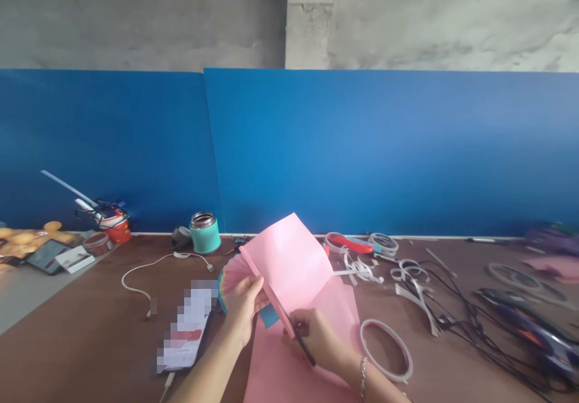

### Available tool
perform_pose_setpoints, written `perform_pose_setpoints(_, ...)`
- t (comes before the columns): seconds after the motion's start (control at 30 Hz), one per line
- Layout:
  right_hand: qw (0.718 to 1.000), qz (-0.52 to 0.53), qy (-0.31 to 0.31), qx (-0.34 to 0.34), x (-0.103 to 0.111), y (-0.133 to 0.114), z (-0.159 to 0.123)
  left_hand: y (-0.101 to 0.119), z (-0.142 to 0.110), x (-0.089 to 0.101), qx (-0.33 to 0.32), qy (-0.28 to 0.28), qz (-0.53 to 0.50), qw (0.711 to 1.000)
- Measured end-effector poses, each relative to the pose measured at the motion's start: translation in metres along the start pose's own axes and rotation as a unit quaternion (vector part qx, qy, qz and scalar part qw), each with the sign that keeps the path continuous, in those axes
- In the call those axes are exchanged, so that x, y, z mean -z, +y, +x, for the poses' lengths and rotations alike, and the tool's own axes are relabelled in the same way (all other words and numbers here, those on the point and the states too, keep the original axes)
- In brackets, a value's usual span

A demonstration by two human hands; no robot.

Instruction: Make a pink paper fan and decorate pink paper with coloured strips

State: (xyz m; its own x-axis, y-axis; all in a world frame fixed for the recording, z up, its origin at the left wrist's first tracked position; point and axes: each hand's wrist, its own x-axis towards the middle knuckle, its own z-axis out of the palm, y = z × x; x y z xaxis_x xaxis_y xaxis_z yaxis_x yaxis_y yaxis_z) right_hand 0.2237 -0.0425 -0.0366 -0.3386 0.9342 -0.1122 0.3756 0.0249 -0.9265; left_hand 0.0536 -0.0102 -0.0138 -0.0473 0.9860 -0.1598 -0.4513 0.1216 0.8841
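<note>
One folded pink paper sheet

left grip on pink paper, blue partition

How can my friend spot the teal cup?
Find the big blue wall behind the brown table. Look near its foot, left of the raised pink paper, for an upright cup. It's teal with a shiny metal rim, unlike the grey thing close on its left.
</note>
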Motion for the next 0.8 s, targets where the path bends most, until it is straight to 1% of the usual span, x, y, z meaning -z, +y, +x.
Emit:
perform_pose_setpoints(0.1,1.0,0.02,-0.008,0.016,-0.0004,0.0013,0.0,-0.0016,0.0,0.0002,0.002,0.0,-0.019,1.0)
perform_pose_setpoints(0.2,1.0,0.009,-0.001,0.018,0.0,-0.0005,-0.0001,-0.0024,0.0002,0.001,0.005,0.011,-0.029,1.0)
perform_pose_setpoints(0.33,1.0,0.005,-0.001,0.002,0.0012,-0.0029,0.0,-0.0012,-0.0008,0.0009,0.017,0.001,-0.022,1.0)
perform_pose_setpoints(0.5,1.0,0.02,-0.005,-0.024,-0.0001,0.0012,0.0014,0.0006,-0.0046,-0.0019,0.029,-0.005,0.009,1.0)
perform_pose_setpoints(0.63,1.0,0.025,0.013,-0.011,-0.0017,0.0009,0.0012,-0.0003,-0.0049,-0.0028,0.024,-0.002,0.015,1.0)
perform_pose_setpoints(0.8,0.999,0.039,0.011,0.0,-0.0022,-0.0074,-0.0015,-0.002,-0.0026,-0.0013,0.023,-0.01,0.006,1.0)
